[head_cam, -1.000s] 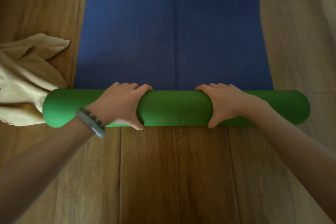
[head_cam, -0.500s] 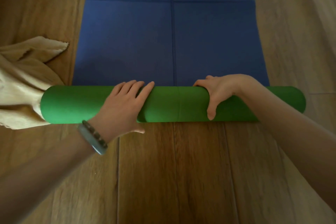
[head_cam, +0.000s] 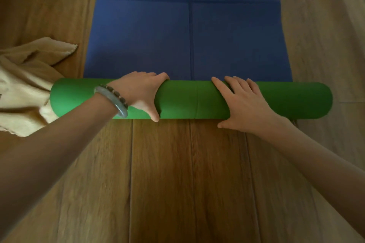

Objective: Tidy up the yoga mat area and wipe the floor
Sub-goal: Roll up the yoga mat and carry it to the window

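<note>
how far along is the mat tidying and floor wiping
Done: the near end of the mat is wound into a green roll. In hand: the left hand grips the roll and the right hand presses flat on it. Left: a long blue stretch lies unrolled ahead, and the beige cloth sits crumpled on the wooden floor by the roll's left end, untouched, so wiping looks not yet started.

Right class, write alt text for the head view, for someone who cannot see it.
Left hand grips, right hand presses flat on a green rolled yoga mat, its blue unrolled part ahead on wooden floor; beige cloth at left.
</note>
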A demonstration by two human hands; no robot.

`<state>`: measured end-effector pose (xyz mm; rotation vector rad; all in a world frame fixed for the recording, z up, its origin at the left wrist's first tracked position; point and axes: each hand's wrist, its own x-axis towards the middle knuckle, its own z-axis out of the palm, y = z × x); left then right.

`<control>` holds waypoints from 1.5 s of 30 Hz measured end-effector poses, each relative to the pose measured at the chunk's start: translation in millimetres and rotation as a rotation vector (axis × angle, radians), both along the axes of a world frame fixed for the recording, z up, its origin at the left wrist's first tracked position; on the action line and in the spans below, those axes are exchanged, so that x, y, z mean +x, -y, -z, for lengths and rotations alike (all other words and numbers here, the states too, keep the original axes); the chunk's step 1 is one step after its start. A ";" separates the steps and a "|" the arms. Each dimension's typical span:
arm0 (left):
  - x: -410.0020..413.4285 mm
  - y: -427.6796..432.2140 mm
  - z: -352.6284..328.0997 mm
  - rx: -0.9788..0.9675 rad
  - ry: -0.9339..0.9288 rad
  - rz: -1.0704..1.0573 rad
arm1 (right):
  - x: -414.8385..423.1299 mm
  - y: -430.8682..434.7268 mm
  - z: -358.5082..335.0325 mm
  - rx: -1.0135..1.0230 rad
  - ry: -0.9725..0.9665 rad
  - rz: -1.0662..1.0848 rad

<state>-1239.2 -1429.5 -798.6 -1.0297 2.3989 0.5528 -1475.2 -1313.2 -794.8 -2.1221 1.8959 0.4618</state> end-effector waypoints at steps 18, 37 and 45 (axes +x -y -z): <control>7.2 -25.9 30.3 -0.555 -0.199 -0.034 | -12.3 56.6 5.1 0.124 -0.007 -0.036; 7.7 1.2 17.8 -0.494 -0.079 0.054 | -11.7 48.3 27.7 -0.209 -0.057 -0.024; 3.8 8.9 25.4 -0.540 -0.068 0.074 | -13.4 61.7 20.7 -0.141 -0.048 -0.034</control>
